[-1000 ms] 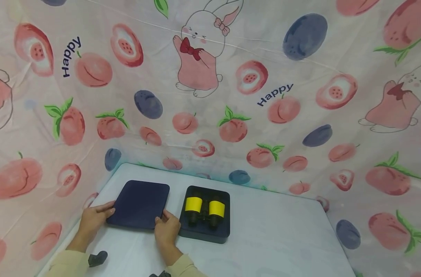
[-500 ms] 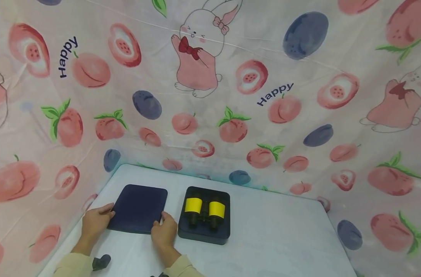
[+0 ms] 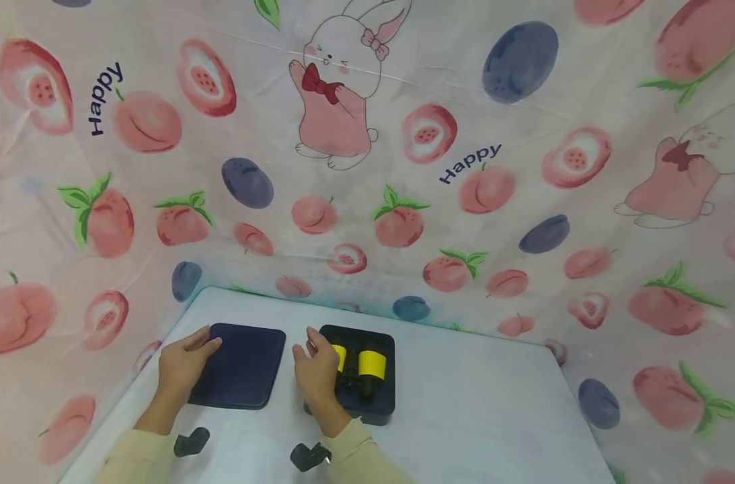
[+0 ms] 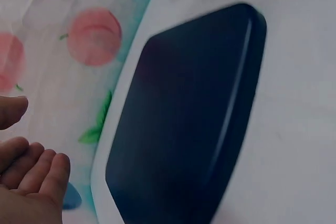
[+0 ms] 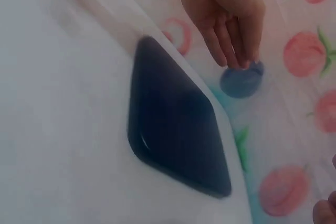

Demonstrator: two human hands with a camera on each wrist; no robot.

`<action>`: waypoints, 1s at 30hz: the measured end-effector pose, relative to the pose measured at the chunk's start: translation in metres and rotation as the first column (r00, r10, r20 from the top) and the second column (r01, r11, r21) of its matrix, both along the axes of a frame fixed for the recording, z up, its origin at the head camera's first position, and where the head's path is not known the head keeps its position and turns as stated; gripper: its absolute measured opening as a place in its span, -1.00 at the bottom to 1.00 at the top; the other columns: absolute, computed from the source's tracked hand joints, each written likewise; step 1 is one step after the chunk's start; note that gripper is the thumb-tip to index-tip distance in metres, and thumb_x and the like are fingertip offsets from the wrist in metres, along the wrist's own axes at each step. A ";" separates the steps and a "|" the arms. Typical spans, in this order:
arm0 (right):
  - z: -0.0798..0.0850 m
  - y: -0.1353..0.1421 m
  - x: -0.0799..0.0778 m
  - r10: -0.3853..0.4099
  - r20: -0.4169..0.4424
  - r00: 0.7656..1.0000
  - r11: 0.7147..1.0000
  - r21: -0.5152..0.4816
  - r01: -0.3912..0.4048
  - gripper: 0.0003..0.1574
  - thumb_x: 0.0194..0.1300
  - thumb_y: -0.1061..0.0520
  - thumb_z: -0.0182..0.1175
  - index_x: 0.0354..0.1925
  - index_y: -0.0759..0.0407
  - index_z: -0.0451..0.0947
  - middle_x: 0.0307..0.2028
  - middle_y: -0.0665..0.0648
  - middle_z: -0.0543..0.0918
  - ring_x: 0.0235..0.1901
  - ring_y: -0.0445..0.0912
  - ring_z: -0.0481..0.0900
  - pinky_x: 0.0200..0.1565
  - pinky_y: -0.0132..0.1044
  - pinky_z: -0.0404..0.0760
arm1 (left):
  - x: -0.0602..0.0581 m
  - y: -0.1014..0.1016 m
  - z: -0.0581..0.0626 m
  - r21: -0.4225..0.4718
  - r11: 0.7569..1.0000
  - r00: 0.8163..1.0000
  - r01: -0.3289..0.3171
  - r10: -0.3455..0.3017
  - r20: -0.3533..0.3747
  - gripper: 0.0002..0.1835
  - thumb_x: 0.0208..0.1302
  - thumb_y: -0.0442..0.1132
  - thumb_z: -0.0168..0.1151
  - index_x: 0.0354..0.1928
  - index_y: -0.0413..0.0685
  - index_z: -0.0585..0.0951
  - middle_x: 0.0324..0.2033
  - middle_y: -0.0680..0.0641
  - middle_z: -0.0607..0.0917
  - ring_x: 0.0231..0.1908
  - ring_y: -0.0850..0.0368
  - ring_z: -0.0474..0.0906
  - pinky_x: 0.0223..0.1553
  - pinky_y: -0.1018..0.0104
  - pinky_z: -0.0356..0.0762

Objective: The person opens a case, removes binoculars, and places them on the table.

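Observation:
A dark navy flat lid point(image 3: 240, 366) with rounded corners lies on the white table, top face up. My left hand point(image 3: 184, 363) hovers by its left edge, fingers loosely bent and holding nothing; in the left wrist view that hand point(image 4: 34, 177) shows apart from the lid point(image 4: 184, 114). To the right of the lid, a dark case point(image 3: 367, 411) holds black binoculars with yellow bands point(image 3: 372, 366). My right hand point(image 3: 319, 370) is over the left side of this case, relaxed, nothing in its grasp. It hides part of the left barrel.
The white table point(image 3: 476, 403) stretches right of the case. Curtain-like cloth point(image 3: 343, 202) printed with fruit and rabbits closes off the back and both sides. Black devices point(image 3: 191, 441) show beside both wrists.
Both hands have let go of the lid, which was lowered to lie on the table. My right hand has moved right, over the case; my left hand has lifted slightly.

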State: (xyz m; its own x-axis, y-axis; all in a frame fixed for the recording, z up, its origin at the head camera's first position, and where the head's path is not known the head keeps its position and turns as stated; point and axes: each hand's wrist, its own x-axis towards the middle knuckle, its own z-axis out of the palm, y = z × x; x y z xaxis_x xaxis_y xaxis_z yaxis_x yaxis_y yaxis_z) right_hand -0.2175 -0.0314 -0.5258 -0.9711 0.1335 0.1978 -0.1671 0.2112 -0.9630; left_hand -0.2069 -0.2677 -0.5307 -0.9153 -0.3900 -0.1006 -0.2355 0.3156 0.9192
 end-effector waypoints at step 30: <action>0.021 0.183 -0.035 0.405 -0.232 0.885 0.512 0.859 -0.009 -0.25 0.36 -0.02 0.41 0.40 0.23 0.49 0.38 0.18 0.59 0.36 0.06 0.59 0.38 -0.05 0.59 | -0.024 0.147 -0.006 0.085 0.879 0.880 0.470 -0.474 0.033 -0.19 0.34 -0.35 0.36 0.56 -0.30 0.25 0.55 -0.32 0.31 0.53 -0.31 0.28 0.40 -0.12 0.44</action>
